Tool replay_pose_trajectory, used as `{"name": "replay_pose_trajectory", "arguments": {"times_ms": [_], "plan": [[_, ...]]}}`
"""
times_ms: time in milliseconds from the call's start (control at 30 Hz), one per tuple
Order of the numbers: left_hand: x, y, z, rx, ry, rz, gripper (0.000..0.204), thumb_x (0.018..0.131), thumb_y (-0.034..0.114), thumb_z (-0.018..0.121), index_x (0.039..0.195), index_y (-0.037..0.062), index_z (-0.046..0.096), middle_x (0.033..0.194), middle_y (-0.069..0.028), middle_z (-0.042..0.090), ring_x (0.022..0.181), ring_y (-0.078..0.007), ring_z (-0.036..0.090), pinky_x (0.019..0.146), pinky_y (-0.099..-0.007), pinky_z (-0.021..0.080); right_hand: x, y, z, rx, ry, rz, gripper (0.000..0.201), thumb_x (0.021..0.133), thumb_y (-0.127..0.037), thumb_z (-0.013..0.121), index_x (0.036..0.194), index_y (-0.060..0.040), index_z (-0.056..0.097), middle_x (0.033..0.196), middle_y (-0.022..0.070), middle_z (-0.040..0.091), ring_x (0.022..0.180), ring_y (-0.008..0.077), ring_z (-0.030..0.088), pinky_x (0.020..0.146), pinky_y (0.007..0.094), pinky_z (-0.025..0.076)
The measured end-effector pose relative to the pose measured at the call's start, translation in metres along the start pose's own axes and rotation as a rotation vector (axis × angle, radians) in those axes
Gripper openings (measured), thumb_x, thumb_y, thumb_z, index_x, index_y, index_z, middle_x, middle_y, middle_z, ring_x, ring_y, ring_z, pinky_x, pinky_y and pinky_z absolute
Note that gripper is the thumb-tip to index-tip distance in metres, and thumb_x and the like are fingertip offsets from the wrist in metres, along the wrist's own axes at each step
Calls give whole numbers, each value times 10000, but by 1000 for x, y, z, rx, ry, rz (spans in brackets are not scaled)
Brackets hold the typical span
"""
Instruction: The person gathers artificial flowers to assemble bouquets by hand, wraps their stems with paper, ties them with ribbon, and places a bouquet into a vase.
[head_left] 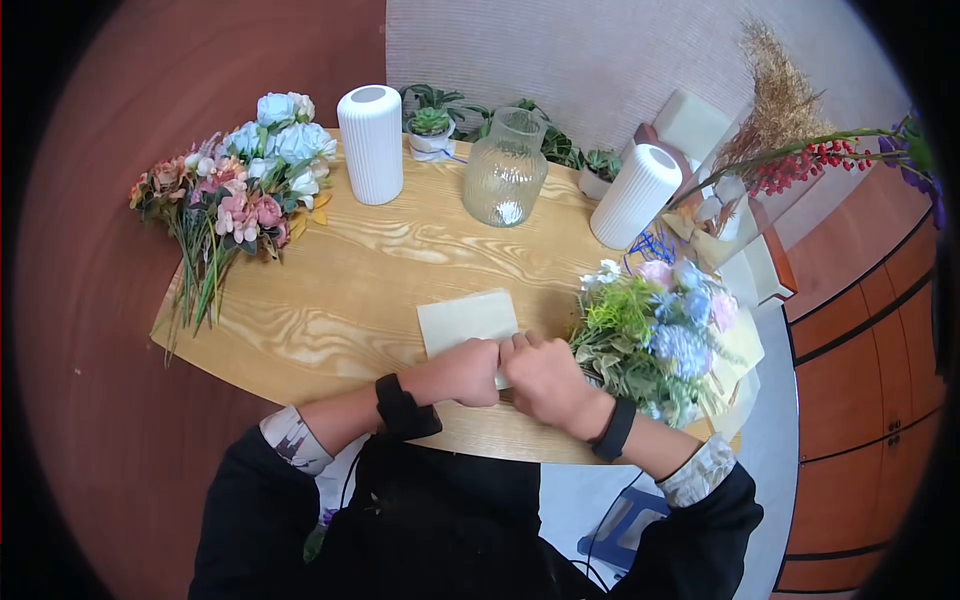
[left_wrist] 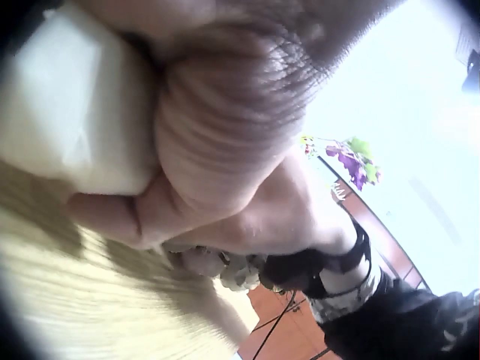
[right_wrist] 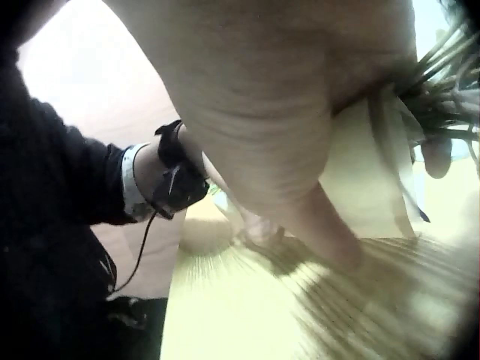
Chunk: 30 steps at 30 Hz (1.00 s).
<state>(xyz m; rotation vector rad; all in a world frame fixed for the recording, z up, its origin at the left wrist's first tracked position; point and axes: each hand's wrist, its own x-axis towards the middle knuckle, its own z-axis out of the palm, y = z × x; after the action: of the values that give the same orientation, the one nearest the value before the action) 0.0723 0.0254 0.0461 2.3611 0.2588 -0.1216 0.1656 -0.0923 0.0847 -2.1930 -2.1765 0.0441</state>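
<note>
A cream sheet of paper (head_left: 465, 318) lies near the table's front edge, its near side covered by both hands. My left hand (head_left: 468, 372) grips the sheet at its near edge, fingers curled under. Right beside it, knuckles close to the left ones, my right hand (head_left: 548, 378) holds the sheet's near right corner. In the left wrist view the paper (left_wrist: 82, 112) bends up against the left hand. The right wrist view has the paper (right_wrist: 364, 169) standing beyond the right thumb. The fingertips are mostly hidden.
Blue and pink flowers (head_left: 665, 335) lie just right of the right hand. A second bunch (head_left: 250, 185) is at the table's left. Along the back stand a white ribbed vase (head_left: 370, 150), a glass vase (head_left: 505, 175), another white vase (head_left: 635, 200) and potted succulents (head_left: 430, 130).
</note>
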Motion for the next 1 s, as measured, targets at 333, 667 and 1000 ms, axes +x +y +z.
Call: {"name": "replay_pose_trajectory", "arguments": {"times_ms": [333,667,1000], "plan": [[-15,-3,11,87,69,-36,147,555,86,593,636,-36,589,618,-232,574,581,-358,586,532,-415,466,7,0,-2,-14,-193,62,114,598,-97,626,692,-33,622,698,154,626,680,273,637,593,365,502],[-26,5,-11,136,-94,-227,89,577,79,582,618,4,609,624,-202,574,632,-361,586,540,-427,473,16,1,-21,233,-492,214,203,613,-130,635,760,10,624,793,202,621,775,347,613,689,400,495],[-18,12,0,86,449,440,239,581,69,624,804,-14,602,621,-213,577,592,-372,579,541,-422,459,15,8,-22,197,-494,215,229,612,-107,625,810,9,629,805,212,622,787,344,613,693,396,495]]}}
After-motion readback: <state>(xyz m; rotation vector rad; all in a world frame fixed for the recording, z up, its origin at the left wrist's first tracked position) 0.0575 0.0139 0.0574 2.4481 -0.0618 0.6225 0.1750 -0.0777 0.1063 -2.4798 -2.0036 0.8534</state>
